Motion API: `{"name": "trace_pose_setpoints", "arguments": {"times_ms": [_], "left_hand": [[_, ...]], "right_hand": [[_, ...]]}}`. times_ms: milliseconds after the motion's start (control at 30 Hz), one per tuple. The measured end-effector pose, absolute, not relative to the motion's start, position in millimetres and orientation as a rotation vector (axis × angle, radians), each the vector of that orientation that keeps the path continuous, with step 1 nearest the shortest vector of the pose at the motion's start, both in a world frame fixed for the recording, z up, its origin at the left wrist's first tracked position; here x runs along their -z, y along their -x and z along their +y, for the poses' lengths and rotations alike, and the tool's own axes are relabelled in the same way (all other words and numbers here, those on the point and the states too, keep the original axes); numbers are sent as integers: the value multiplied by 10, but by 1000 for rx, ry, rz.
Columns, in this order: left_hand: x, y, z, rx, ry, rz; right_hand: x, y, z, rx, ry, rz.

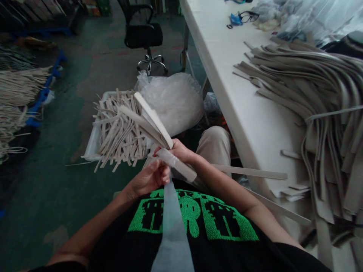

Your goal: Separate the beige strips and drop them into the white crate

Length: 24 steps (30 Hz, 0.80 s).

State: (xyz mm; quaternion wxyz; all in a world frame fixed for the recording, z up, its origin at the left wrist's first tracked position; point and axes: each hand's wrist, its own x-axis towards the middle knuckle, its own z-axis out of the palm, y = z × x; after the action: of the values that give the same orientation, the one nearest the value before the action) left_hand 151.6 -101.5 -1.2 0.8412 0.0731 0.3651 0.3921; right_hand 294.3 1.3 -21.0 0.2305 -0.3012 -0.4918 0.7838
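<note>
My right hand is closed round a small bundle of flat beige strips. The bundle's far ends fan out up and to the left, and one short end points back toward my body. Close beside it, my left hand is closed, its fingertips pinching the top of a translucent whitish band. That band hangs down over the front of my black shirt. A long beige strip stretches from behind my right forearm to the table edge.
A white bin heaped with short strips stands on the floor ahead, beside a full clear plastic bag. On my right, a white table bears a large pile of long strips. Farther off are a black office chair and loaded blue pallets.
</note>
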Motion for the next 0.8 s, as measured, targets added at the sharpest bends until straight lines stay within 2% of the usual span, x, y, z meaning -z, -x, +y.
{"name": "trace_pose_setpoints", "arguments": {"times_ms": [133,267,500,600,800], "left_hand": [[500,-1368,-825,-893,6,879],[824,-936,-422,-1342,337,1239],[548,-140,46,-1888,267,1422],[462,-336,30,-1900,13,1355],[508,-1137,-201,-1611,-347,1106]], "right_hand": [[77,-3056,77,-2080,851,-1298],[-29,-3169,95,-2069,848,-1376],[162,-3168,100,-2084,973,-1361],[240,-3058,78,-2114,929,-1274],[342,-2863,22,-2045,984,-1127]]}}
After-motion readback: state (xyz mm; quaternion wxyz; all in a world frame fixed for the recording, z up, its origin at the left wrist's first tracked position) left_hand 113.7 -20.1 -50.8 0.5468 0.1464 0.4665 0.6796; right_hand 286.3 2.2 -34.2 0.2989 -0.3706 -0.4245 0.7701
